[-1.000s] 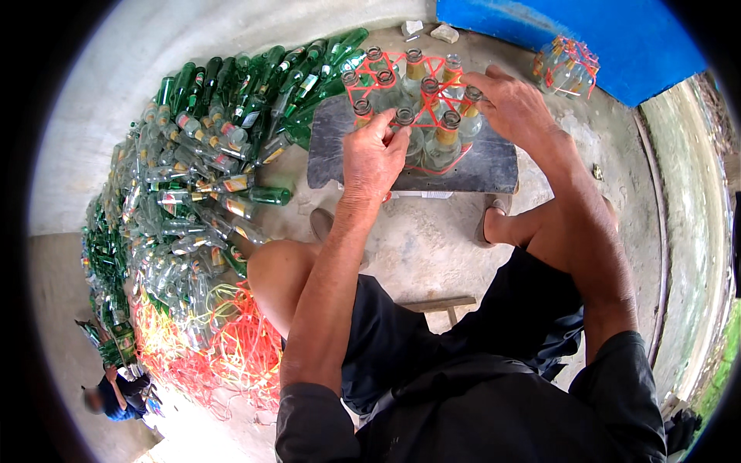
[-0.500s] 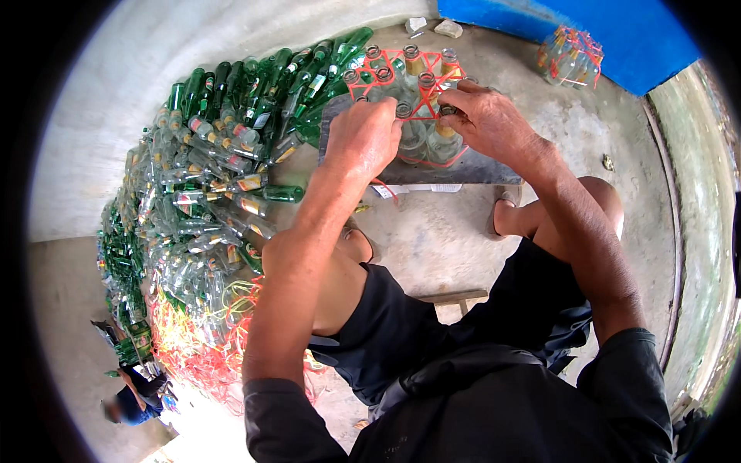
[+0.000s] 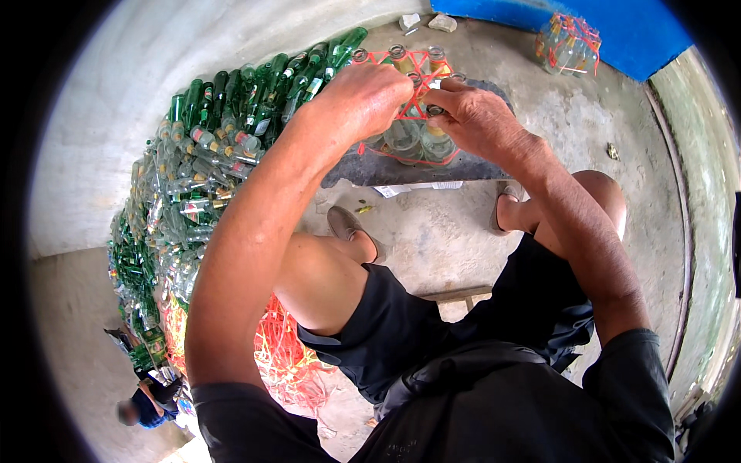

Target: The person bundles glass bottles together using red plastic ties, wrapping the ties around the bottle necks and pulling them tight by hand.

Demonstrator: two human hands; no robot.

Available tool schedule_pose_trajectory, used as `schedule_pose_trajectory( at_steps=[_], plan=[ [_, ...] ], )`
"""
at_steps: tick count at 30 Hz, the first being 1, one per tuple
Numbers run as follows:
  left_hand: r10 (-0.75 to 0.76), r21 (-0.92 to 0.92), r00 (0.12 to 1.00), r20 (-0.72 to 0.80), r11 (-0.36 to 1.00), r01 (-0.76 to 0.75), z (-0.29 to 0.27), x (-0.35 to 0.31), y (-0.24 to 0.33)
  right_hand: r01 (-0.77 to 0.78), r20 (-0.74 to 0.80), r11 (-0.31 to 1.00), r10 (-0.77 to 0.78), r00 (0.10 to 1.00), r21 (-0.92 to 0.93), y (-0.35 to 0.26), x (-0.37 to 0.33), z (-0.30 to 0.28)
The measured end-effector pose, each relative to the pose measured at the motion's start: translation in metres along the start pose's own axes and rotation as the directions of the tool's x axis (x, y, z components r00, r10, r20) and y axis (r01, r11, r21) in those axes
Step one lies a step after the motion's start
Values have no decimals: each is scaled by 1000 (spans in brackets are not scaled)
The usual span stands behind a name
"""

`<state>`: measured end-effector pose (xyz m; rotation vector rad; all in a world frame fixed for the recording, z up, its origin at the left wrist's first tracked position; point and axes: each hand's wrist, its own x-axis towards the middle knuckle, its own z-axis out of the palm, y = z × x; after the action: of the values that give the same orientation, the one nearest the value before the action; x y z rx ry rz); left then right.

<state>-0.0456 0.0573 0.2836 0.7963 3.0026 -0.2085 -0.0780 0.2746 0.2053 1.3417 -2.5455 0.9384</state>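
A group of clear glass bottles (image 3: 403, 137) stands upright on a dark bench, bound together with red plastic strap (image 3: 417, 106) that crosses between the necks. My left hand (image 3: 369, 94) reaches over the bottles' left side, fingers curled down and closed on the strap; its fingertips are mostly hidden. On the right, my right hand (image 3: 480, 116) pinches the strap beside the neck of a near bottle, thumb and forefinger close together. A lower loop of strap runs around the bottles near their bases.
A large heap of green and clear bottles (image 3: 193, 166) lies along the left wall. Loose red and yellow strap (image 3: 289, 355) is piled beside my left leg. Another strapped bundle (image 3: 569, 46) stands by the blue panel (image 3: 617, 31). A person (image 3: 150, 401) is at far left.
My left hand has moved up and across to the right over the bottle necks, its elbow swinging outward. The right hand stays at nearly the same bottle.
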Motion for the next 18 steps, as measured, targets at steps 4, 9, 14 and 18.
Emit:
schedule_pose_trajectory(
  at_steps=[4,9,14,18],
  plan=[
    [27,-62,999,32,998,-25,-7,16,-4,-20,24,999,20,1000,-35,-1,-1,-2],
    [-23,-134,980,198,990,51,-8,36,-16,-9,20,1000,10,1000,-25,-4,-1,-2],
    [-132,-170,922,364,964,205,13,57,-33,-37,55,997,40,998,-65,-8,0,-4],
    [-179,-244,916,360,929,277,27,54,-41,-30,42,998,32,999,-47,-8,0,-3]
  ],
)
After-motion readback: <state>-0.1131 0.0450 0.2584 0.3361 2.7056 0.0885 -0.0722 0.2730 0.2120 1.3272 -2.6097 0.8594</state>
